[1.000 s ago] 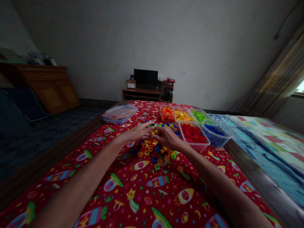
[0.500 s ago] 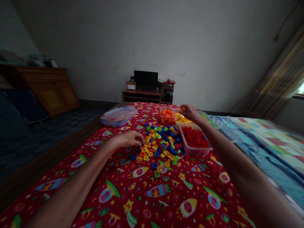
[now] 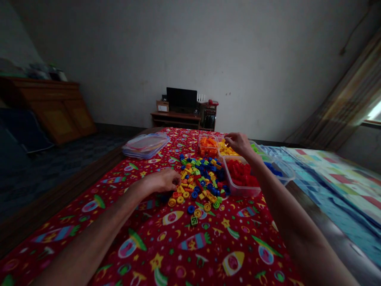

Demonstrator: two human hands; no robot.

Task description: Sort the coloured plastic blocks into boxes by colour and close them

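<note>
A loose pile of mixed toy building bricks (image 3: pixel 202 174) in blue, yellow, green, orange and red lies on the table. At its left edge rests my left hand (image 3: pixel 166 180), fingers curled together; whatever they hold is hidden. My right hand (image 3: pixel 239 143) hovers over a clear tub of yellow bricks (image 3: pixel 226 149), thumb and forefinger slightly apart with no brick visible between them. Beside that tub sits one of orange bricks (image 3: pixel 208 145). Nearer stands a tub of red bricks (image 3: pixel 241 174). Beyond my right forearm are green bricks (image 3: pixel 255 147) and a tub with blue bricks (image 3: pixel 273 169), partly covered.
Stacked clear lids (image 3: pixel 146 146) lie at the table's left side. A red patterned cloth (image 3: pixel 190 258) covers the table. To the right is a bed (image 3: pixel 333 178) with a blue and checked cover. A monitor (image 3: pixel 181 99) stands on a desk against the far wall.
The yellowish brick seen in my right fingers earlier no longer shows there; the hand stays over the yellow tub. My left hand's fingers have curled in more at the pile's edge.
</note>
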